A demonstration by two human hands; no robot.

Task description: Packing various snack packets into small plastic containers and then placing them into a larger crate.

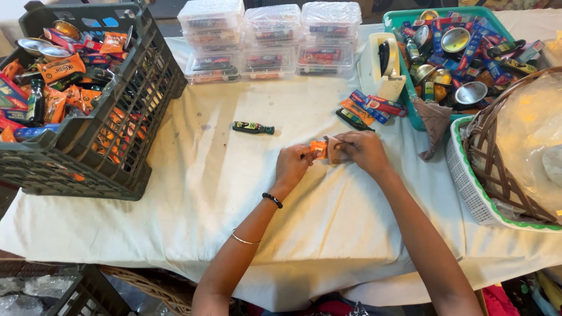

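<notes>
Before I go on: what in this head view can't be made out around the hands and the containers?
- Orange packet: mostly covered by the left hand and right hand; its shape is unclear.
- Pale item against it: too covered to identify.
- Clear lidded boxes: contents blurred by plastic.
- Wicker basket: cut off by the right edge; the inside is veiled by plastic film.
- Dark crate: lower layers hidden by its wall.

small orange packet (318, 149) | pinched between both hands | above white cloth

Dark crate (88, 134), wicker basket (497, 169), clear boxes (269, 38)
</notes>
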